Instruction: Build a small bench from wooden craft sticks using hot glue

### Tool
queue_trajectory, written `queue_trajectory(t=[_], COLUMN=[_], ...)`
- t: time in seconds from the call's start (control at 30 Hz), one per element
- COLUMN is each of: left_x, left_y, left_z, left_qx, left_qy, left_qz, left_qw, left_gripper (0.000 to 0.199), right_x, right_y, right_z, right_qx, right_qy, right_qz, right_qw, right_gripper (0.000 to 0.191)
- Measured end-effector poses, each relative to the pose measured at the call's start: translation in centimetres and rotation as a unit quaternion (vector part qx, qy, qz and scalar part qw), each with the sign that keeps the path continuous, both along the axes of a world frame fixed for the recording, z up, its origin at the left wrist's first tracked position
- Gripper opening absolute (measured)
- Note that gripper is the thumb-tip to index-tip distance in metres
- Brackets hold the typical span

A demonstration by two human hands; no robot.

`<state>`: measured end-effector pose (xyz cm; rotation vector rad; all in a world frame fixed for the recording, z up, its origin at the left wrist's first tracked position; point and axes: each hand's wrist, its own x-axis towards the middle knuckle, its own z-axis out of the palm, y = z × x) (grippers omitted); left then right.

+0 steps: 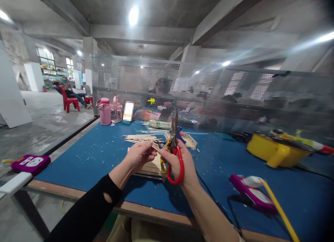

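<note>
The left hand [141, 155] has its grip closed, with a thin stick [156, 147] pinched in its fingers. The stick is just above the flat wood piece [151, 168], between the two hands. The right hand [184, 162] has its grip wrapped on the big scissors [174, 130]. Their blades point up and their red loop hangs low. A small yellow tool [163, 164] is at the same hand, but I cannot tell what kind it is. The right fingers are close to the end of the stick.

The flat wood piece lies on the blue worktop [96, 158], under the hands. Loose sticks [132, 139] lie just behind it. A little wood frame [192, 142] is to the right of them. Little bits are dotted over the blue top.

At the back left, a pink jug [105, 113] stands beside a pink bottle [116, 112]. On the right are a yellow pot [273, 150] and a purple plug box [252, 193]. A gray wall with holes [221, 92] stands along the back.
</note>
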<state>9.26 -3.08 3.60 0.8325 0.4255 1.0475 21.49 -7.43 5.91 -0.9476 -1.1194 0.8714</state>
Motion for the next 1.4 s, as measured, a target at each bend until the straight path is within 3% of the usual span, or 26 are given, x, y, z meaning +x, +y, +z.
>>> queue_trajectory(t=[0.27, 0.37, 0.47, 0.67, 0.93, 1.4], left_x=[0.3, 0.2, 0.0, -0.1, 0.3, 0.5], left_y=[0.1, 0.3, 0.4, 0.0, 0.2, -0.2], left_z=[-0.3, -0.5, -0.7, -0.7, -1.1, -1.2], left_qx=[0.029, 0.104, 0.202, 0.32, 0.288, 0.334], left_qy=[0.022, 0.101, 0.176, 0.223, 0.136, 0.185], left_qz=[0.024, 0.078, 0.131, 0.12, 0.063, 0.131], left_qw=[0.999, 0.986, 0.954, 0.913, 0.946, 0.915], left_gripper=[0.044, 0.04, 0.038, 0.045, 0.048, 0.047], right_x=[0.8, 0.8, 1.0, 1.0, 0.4, 0.4], right_y=[0.8, 0.7, 0.5, 0.3, 0.2, 0.2], right_z=[0.6, 0.8, 1.2, 1.4, 1.5, 0.9], right_qx=[-0.008, -0.011, -0.017, -0.017, -0.026, -0.004], right_qy=[-0.061, -0.091, -0.125, -0.122, -0.098, -0.084], right_qz=[0.039, 0.047, 0.058, 0.089, 0.105, 0.112], right_qw=[0.997, 0.995, 0.99, 0.988, 0.989, 0.99], right_gripper=[0.049, 0.047, 0.047, 0.046, 0.047, 0.045])
